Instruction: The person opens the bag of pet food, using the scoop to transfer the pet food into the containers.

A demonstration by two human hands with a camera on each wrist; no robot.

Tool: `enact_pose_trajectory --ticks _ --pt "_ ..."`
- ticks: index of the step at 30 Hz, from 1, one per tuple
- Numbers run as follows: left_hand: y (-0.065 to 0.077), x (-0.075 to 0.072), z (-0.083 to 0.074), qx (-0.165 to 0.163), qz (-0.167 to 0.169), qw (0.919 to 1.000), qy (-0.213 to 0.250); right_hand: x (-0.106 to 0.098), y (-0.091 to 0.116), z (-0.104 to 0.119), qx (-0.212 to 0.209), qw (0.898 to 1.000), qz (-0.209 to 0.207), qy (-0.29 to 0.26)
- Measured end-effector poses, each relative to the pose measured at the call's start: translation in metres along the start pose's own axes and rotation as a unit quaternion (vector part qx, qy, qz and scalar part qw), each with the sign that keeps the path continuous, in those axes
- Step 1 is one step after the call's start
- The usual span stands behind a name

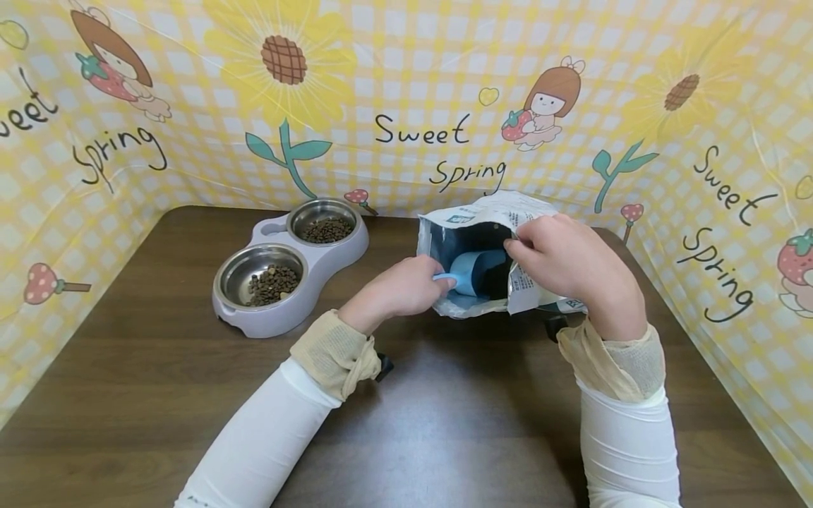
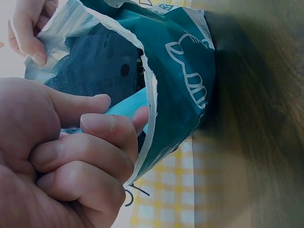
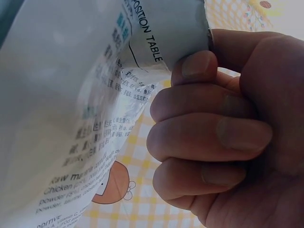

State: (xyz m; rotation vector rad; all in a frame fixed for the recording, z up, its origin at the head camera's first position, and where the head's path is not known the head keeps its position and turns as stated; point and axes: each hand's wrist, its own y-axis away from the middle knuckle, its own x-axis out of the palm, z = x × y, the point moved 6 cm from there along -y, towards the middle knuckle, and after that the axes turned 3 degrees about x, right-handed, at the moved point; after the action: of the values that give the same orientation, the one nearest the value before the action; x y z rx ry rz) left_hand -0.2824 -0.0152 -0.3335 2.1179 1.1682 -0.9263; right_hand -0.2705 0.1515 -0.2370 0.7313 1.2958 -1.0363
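Note:
A foil-lined pet food bag (image 1: 523,286), white and teal with a cat outline in the left wrist view, leans with its mouth towards me. My left hand (image 1: 409,286) pinches the handle of a light blue scoop (image 1: 466,274), whose cup is inside the bag's mouth. The right hand (image 1: 565,254) grips the bag's rim between thumb and forefinger, its other fingers curled, as the right wrist view shows. Dark shadow hides the bag's depths, so I cannot tell how much the scoop holds.
A pale grey double feeder (image 1: 324,275) stands to the left, its two steel bowls each containing brown kibble (image 1: 274,285). Behind the brown wooden table (image 1: 406,437) hangs a yellow checked cloth (image 1: 406,70), which also lines both sides.

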Motion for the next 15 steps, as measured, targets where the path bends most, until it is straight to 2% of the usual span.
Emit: enact_pose_trajectory --ticks 9,15 --pt "0.0024 -0.0025 0.0001 -0.005 0.007 0.9996 0.026 -0.0006 0.0003 0.0004 0.0 1.0 -0.002 0.0" --pt "0.0023 -0.0086 0.0073 0.0 0.004 0.9958 0.091 -0.0002 0.0008 -0.0003 0.004 1.0 0.004 -0.003"
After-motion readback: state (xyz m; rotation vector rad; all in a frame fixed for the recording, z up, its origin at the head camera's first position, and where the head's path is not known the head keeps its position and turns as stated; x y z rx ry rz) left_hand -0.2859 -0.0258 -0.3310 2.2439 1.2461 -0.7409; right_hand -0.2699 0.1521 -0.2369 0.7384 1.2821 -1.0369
